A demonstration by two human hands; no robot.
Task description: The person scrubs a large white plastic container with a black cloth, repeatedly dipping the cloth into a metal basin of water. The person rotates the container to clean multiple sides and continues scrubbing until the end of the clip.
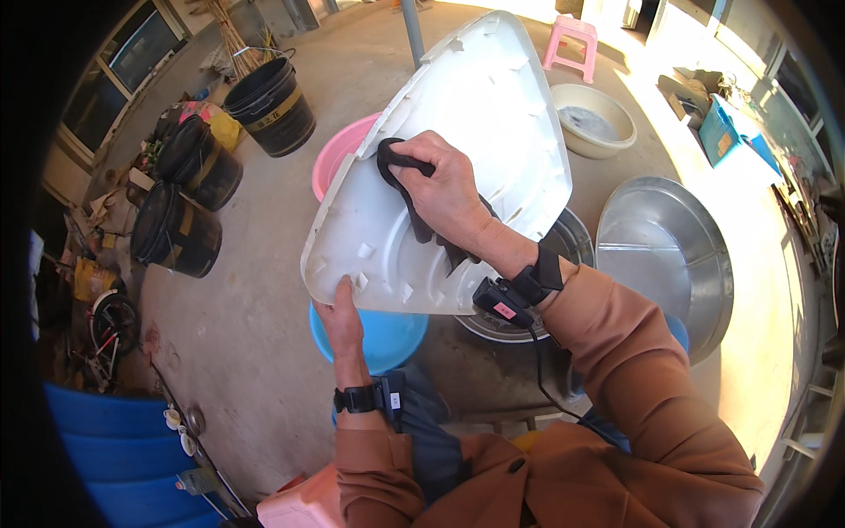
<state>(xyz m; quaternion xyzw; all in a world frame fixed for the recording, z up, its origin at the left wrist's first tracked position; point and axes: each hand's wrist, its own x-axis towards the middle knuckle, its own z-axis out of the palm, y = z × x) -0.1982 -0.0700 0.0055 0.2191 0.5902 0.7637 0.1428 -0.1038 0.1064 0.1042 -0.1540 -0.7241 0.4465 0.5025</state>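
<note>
A large white plastic panel [475, 99] with small raised tabs and a folded rim is held up before me, tilted. My left hand [341, 323] grips its lower left corner, the thumb on the near face and the fingers hidden behind. My right hand [439, 188] clutches a dark cloth [417, 221] against the panel's face near its left rim; the cloth's loose end hangs under the wrist. Behind the panel's lower edge are a blue basin [379, 340] and a round metal tub [574, 241], both partly covered. A pink basin [340, 152] shows past its left edge.
A divided metal tub [660, 264] stands at the right, with a cream basin [597, 122] holding cloudy liquid and a pink stool [573, 46] beyond. Several black buckets [270, 109] stand at the left. A blue barrel [125, 455] is at the lower left. A grey pole [412, 33] rises behind the panel.
</note>
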